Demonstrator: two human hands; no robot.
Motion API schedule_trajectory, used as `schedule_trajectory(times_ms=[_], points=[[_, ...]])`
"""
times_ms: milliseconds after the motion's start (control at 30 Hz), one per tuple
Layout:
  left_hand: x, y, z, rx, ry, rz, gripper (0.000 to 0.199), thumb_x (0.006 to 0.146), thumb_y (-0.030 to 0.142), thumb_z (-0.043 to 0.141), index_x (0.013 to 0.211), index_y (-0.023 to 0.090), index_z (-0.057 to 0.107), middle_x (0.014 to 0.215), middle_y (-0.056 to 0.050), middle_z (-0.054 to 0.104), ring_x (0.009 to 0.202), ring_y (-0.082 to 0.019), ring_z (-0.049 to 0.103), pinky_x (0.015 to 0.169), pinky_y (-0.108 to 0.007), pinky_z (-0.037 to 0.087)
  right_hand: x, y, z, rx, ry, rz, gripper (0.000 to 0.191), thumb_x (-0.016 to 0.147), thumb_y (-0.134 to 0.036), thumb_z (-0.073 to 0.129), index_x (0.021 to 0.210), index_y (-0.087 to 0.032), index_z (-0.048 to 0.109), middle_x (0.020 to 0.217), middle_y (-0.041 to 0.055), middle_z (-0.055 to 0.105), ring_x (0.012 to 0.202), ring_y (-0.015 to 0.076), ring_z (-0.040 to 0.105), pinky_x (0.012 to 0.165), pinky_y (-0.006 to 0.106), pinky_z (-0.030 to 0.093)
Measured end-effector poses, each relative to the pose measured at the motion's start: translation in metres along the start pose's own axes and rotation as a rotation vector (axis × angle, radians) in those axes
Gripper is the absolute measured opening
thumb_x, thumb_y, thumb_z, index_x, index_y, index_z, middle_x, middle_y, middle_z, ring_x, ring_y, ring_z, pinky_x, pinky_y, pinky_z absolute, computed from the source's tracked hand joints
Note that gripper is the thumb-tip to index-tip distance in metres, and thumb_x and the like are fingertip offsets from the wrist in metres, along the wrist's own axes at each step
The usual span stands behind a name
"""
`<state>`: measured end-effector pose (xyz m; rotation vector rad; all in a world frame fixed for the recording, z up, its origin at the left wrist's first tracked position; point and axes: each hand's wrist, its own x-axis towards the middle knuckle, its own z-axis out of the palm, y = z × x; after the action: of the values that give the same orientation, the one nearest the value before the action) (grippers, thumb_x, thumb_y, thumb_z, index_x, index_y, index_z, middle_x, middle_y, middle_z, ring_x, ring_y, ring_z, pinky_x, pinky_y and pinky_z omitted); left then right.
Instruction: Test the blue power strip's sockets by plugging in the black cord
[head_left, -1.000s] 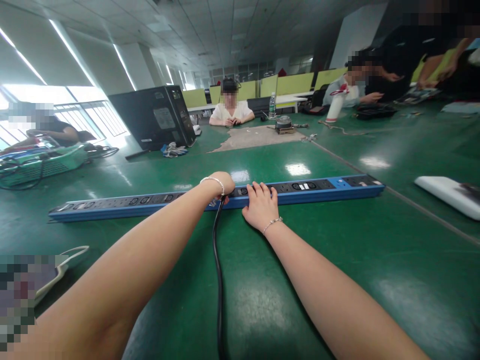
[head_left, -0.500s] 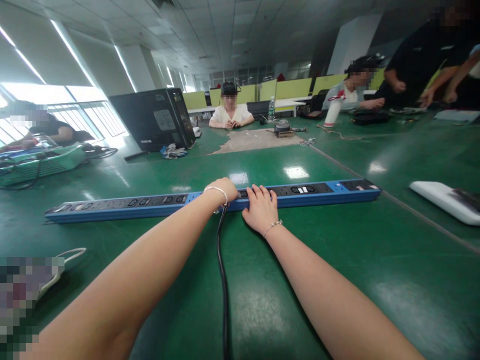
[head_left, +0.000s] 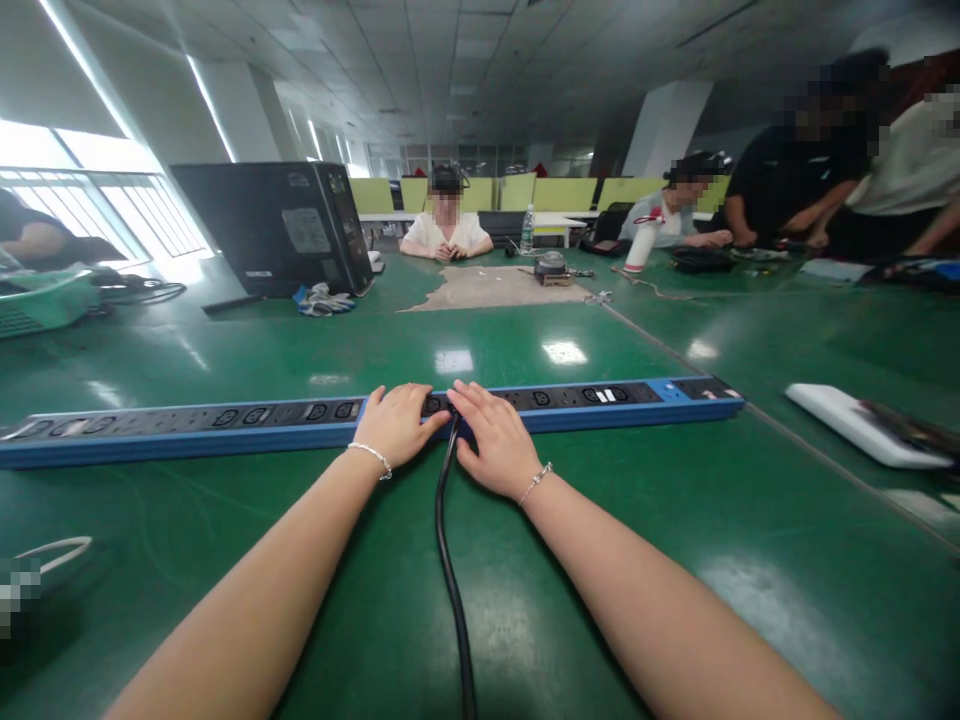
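A long blue power strip (head_left: 300,437) with a black socket face lies across the green table. A black cable (head_left: 448,540) runs from its middle toward me; the plug end is mostly hidden by my fingers. My left hand (head_left: 396,425) rests over the strip just left of the cable, fingers draped across the sockets and thumb stretched toward the cable. My right hand (head_left: 496,440) lies over the strip on the cable's other side. Its extended fingertips touch the top of the plug end, and the thumb sits lower beside the cable.
Behind the strip stand a black computer case (head_left: 277,230), gloves (head_left: 322,300) and a tape-measure-like round object (head_left: 550,264). At right lies a white flat device (head_left: 862,425); a green basket (head_left: 45,303) is at left. Several people sit or stand around the table.
My left hand has let go of the cable's plug end and opened onto the strip to its left. My right hand has shifted left to the plug end. The view has turned slightly right.
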<state>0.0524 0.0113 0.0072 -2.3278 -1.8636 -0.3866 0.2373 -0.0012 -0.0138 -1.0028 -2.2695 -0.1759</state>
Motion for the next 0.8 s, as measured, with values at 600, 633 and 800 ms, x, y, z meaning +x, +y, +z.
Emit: schedule_trajectory(times_ms=[600,633,800], points=[[-0.003,0.0,0.006,0.029,0.088,0.044,0.056,0.082,0.057,0.045,0.123,0.019,0.051,0.123,-0.011,0.06,0.116,-0.026,0.052,0.099,-0.039,0.033,0.013,-0.006,0.011,0.031,0.093,0.077,0.035,0.089,-0.023,0.041,0.119,-0.017,0.059,0.129,0.006,0.056,0.119,0.0141,0.049,0.104,0.029,0.038],[-0.003,0.0,0.006,0.031,0.093,0.049,0.055,0.083,0.057,0.044,0.123,0.019,0.051,0.123,-0.011,0.06,0.115,-0.027,0.052,0.099,-0.039,0.033,0.012,-0.005,0.011,0.035,0.088,0.077,0.035,0.089,-0.023,0.041,0.119,-0.017,0.058,0.13,0.0059,0.056,0.119,0.0146,0.049,0.103,0.03,0.039],[-0.003,0.0,0.006,0.029,0.11,0.059,0.056,0.082,0.057,0.045,0.122,0.018,0.052,0.121,-0.011,0.061,0.113,-0.027,0.053,0.098,-0.039,0.034,0.013,-0.005,0.011,0.033,0.054,0.106,0.037,0.088,-0.023,0.042,0.121,-0.02,0.058,0.131,0.006,0.055,0.12,0.0169,0.049,0.103,0.034,0.04]])
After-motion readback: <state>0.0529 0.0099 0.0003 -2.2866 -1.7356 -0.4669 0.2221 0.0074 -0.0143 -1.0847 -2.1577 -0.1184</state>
